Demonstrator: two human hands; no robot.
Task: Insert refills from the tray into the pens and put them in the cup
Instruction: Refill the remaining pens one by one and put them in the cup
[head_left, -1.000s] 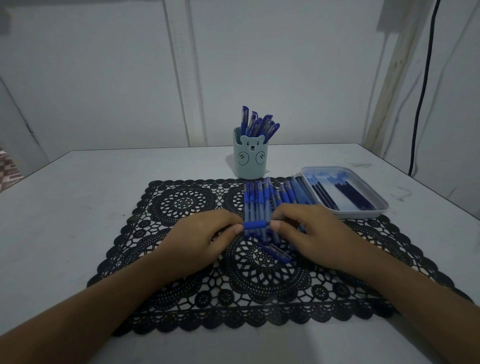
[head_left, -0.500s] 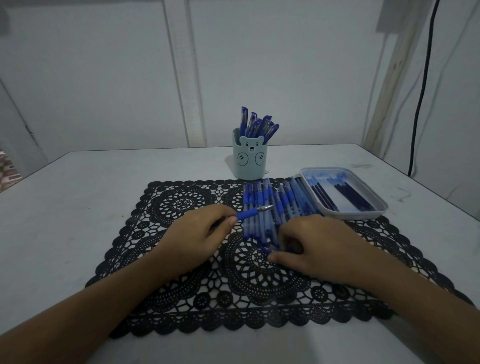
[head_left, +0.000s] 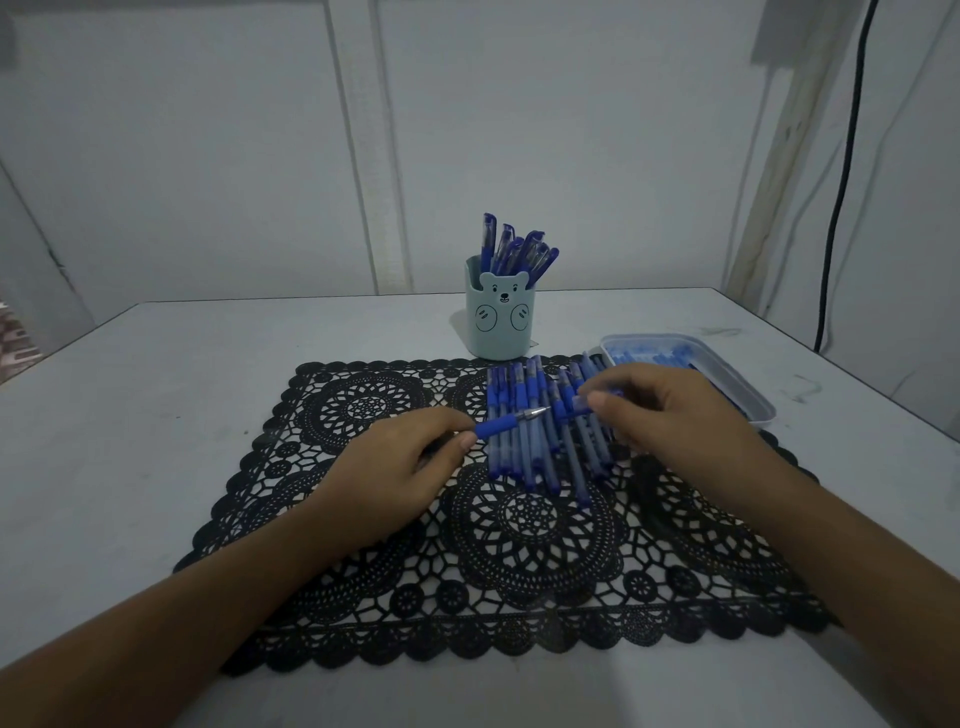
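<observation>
My left hand (head_left: 410, 467) grips a blue pen (head_left: 501, 424) by its barrel, and the metal tip points right. My right hand (head_left: 670, 415) pinches a small blue piece (head_left: 582, 402), apparently a pen cap, just right of that tip and apart from it. Below both hands, a row of several blue pens (head_left: 524, 452) lies on the black lace mat (head_left: 363, 405). The pale bear-face cup (head_left: 498, 322) stands behind the mat with several pens upright in it. At the right, the grey tray (head_left: 748, 400) of refills is partly hidden by my right hand.
The mat lies on a white table (head_left: 156, 389) that ends at a wall behind the cup. A black cable (head_left: 836, 208) hangs down the wall at the far right. A scuff mark (head_left: 802, 387) shows on the table right of the tray.
My right hand left the pen, dropped to the mat's middle, then rose up and right with the small blue piece. My left hand kept the pen, whose tip is now bare.
</observation>
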